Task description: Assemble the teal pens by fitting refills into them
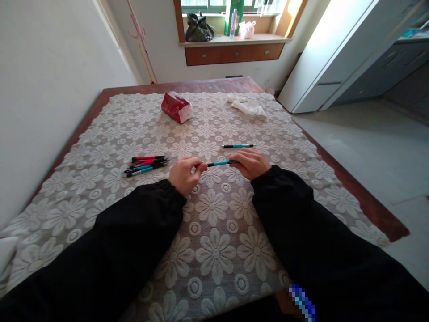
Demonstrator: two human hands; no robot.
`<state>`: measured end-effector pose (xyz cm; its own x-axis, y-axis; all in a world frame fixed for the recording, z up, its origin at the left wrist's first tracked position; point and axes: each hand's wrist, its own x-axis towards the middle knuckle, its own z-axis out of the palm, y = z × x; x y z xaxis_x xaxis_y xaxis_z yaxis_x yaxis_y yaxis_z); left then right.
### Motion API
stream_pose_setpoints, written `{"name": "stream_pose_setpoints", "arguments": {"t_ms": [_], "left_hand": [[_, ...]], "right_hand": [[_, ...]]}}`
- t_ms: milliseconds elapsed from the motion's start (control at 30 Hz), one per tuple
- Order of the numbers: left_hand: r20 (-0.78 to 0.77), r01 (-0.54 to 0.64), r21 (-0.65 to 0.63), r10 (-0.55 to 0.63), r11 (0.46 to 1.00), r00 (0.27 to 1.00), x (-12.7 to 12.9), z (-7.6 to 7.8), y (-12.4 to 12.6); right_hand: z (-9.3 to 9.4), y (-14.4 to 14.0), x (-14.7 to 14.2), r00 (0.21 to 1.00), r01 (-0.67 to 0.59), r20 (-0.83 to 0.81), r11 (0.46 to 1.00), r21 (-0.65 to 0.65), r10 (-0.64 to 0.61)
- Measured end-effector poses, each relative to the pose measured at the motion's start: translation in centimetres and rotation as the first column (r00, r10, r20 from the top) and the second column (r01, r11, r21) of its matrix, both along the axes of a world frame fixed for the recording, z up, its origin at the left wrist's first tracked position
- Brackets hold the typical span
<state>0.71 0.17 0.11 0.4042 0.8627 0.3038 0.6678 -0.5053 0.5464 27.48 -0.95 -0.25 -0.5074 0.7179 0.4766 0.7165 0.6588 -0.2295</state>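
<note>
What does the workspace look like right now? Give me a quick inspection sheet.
Surface: wooden table under a white lace cloth with flower pattern.
Job's things: teal pen held level between both hands; second teal pen lying just beyond it; bundle of red and teal pens lying to the left.
Clutter: red tissue pack and crumpled white tissue at the far end.
Grippers: left hand pinches the pen's left end; right hand grips its right end.
Cables: nothing seen.
Surroundings: white wall at left, window ledge with bags ahead, white cabinet at right.
</note>
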Motion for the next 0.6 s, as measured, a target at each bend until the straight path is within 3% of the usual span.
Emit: {"name": "stream_pose_setpoints", "arguments": {"t_ms": [100,200,300,433,600], "left_hand": [[0.005,0.080,0.080,-0.081,0.994,0.997,0.0,0.0,0.0],[0.073,0.066,0.049,-0.070,0.997,0.995,0.2,0.0,0.0],[0.193,-0.030,-0.033,0.036,0.999,0.981,0.4,-0.2,0.2],[0.248,-0.075,-0.075,0.091,0.994,0.964,0.4,-0.2,0.5],[0.225,-0.043,-0.048,0.052,0.998,0.973,0.4,0.0,0.3]], "right_hand": [[-0.1,0.0,0.0,1.000,-0.013,0.005,0.999,-0.032,0.013],[0.0,0.2,0.3,1.000,0.006,-0.009,0.998,-0.065,-0.007],[0.0,0.9,2.0,0.992,0.129,-0.007,0.991,-0.033,-0.129],[-0.8,2.0,5.2,0.927,0.375,0.024,0.927,0.012,-0.375],[-1.7,2.5,6.2,0.901,0.426,0.096,0.905,-0.016,-0.423]]}}
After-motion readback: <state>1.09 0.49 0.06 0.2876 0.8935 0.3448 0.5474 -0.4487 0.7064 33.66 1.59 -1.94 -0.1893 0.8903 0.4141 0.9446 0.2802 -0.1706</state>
